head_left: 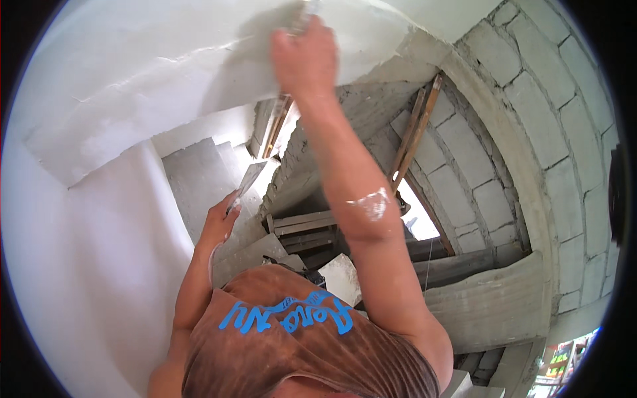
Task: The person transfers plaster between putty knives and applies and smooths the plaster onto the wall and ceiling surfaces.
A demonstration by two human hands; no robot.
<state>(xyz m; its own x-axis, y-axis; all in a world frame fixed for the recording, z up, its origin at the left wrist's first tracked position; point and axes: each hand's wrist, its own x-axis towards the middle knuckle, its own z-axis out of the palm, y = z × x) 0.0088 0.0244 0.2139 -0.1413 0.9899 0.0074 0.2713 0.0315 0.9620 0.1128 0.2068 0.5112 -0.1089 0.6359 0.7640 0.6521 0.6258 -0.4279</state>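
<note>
Raised at the top middle, my right hand (pixel 305 60) is closed around a small pale scraper (pixel 308 14), blurred and partly hidden by the fingers. It meets the white plastered wall surface (pixel 179 60), which looks wet and streaked near a raised ridge. Lower and to the left, my left hand (pixel 220 220) grips a flat grey metal trowel (pixel 251 178), its blade pointing up and away from me. The trowel is apart from the wall. White paste (pixel 373 204) is smeared on my right forearm near the elbow.
Below the plastered band are grey concrete steps (pixel 192 176) and wooden boards (pixel 308 225). Timber props (pixel 418 126) lean at the right of my arm. A bare block wall (pixel 531 99) curves along the right side, and a smooth white wall (pixel 126 252) stands at the left.
</note>
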